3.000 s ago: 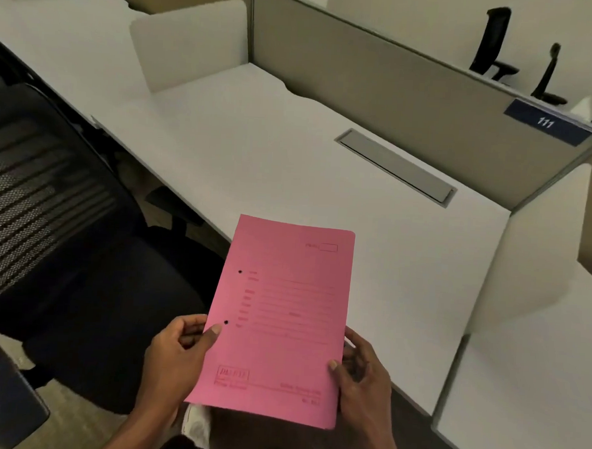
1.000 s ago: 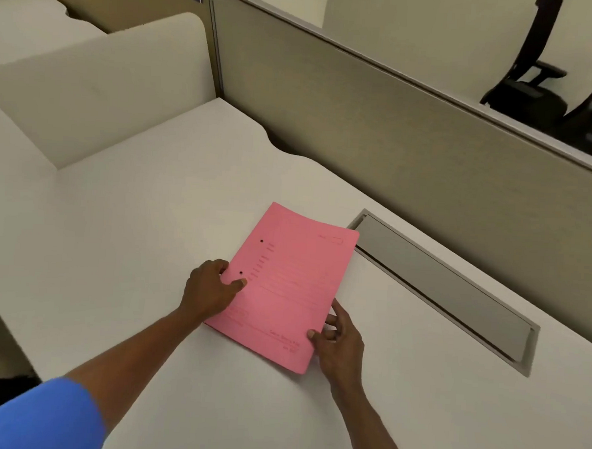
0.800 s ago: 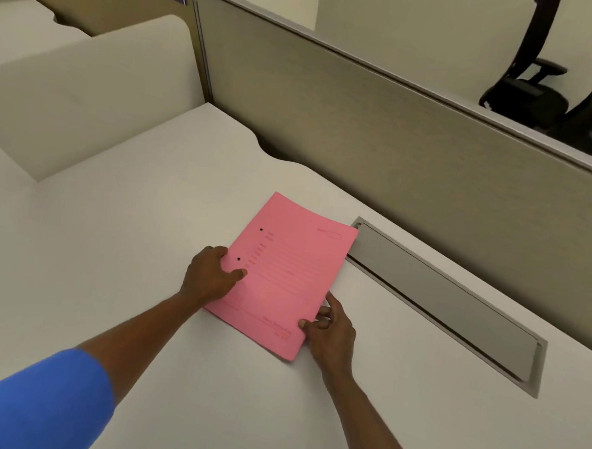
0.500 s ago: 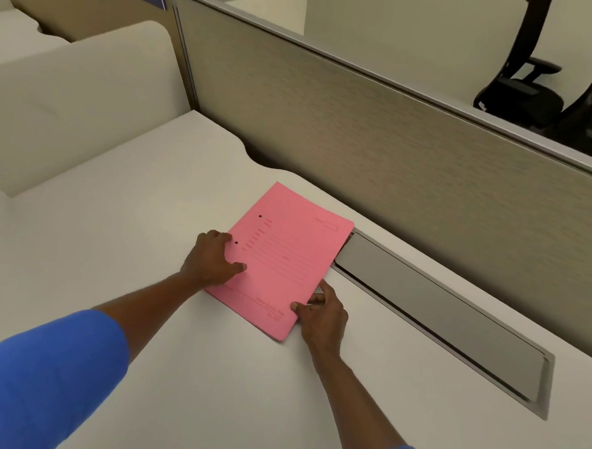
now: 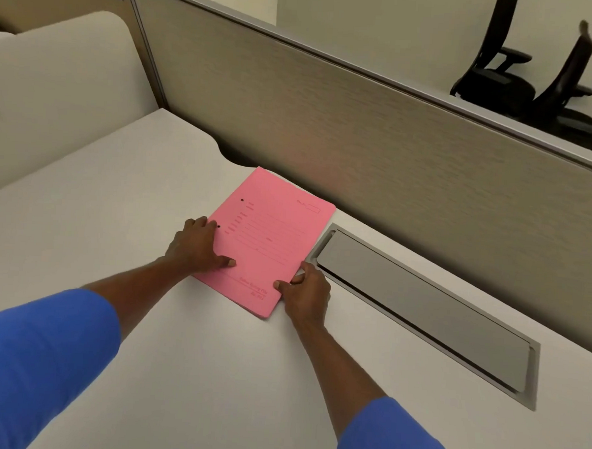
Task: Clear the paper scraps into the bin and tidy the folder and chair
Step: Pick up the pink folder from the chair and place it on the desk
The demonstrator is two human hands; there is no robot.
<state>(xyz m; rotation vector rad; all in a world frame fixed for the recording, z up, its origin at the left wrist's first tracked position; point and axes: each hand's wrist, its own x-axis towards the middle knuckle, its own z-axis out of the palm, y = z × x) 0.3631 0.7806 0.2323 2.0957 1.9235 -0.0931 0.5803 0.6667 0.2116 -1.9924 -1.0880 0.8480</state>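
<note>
The pink folder (image 5: 269, 240) lies flat on the white tabletop (image 5: 116, 221), turned at a slant, its far edge close to the grey partition (image 5: 361, 124) at the back. Its right edge runs just beside the near end of the grey cable hatch (image 5: 421, 299) set into the tabletop.

My left hand (image 5: 197, 246) rests on the folder's left edge — fingers spread flat, thumb lying across the cover near the lower left corner, one of the two punched holes just past my fingertips. That grip is open and pressing down rather than closed around anything.

My right hand (image 5: 306, 293) sits at the folder's lower right edge. The thumb lies on top of the cover near the printed lines at the bottom, and the fingers curl at the edge toward the hatch; whether they pinch the card from below or only touch its side I cannot tell from this angle.

Both my sleeves (image 5: 33, 365) are blue. Beyond the partition stand two black office chairs (image 5: 522, 74) — well apart from the folder. A cream divider (image 5: 55, 84) rises at the left.
</note>
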